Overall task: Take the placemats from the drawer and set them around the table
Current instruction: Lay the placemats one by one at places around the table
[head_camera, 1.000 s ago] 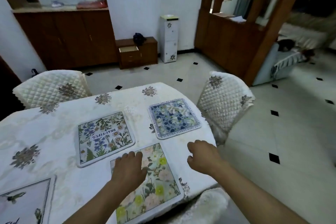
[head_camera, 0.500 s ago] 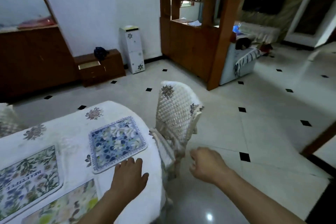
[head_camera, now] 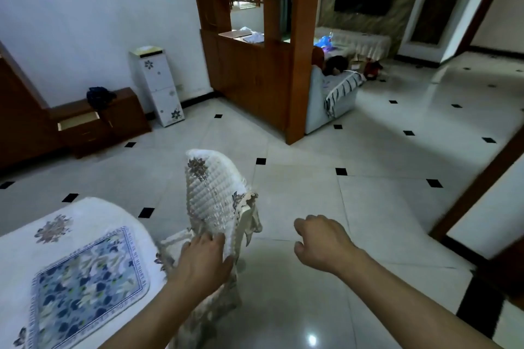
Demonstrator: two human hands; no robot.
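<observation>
A blue floral placemat [head_camera: 85,283] lies flat on the white-clothed table [head_camera: 93,215] at the lower left. My left hand [head_camera: 205,259] hovers just off the table's right edge, in front of the quilted white chair [head_camera: 212,195], fingers apart and holding nothing. My right hand [head_camera: 321,244] hangs over the bare floor to the right, fingers loosely curled, with nothing in it. The low wooden cabinet with an open drawer [head_camera: 78,122] stands against the far wall on the left.
A white floral cabinet [head_camera: 157,85] stands beside the drawer unit. A wooden divider [head_camera: 255,65] and a sofa [head_camera: 331,96] are beyond. Tiled floor [head_camera: 368,207] stretches to the right, with a dark wooden frame [head_camera: 482,178] at the right edge.
The view has swung right, away from the table. Three placemats were in sight, now only the blue one. Both hands have left the tabletop; the left one now reaches the chair.
</observation>
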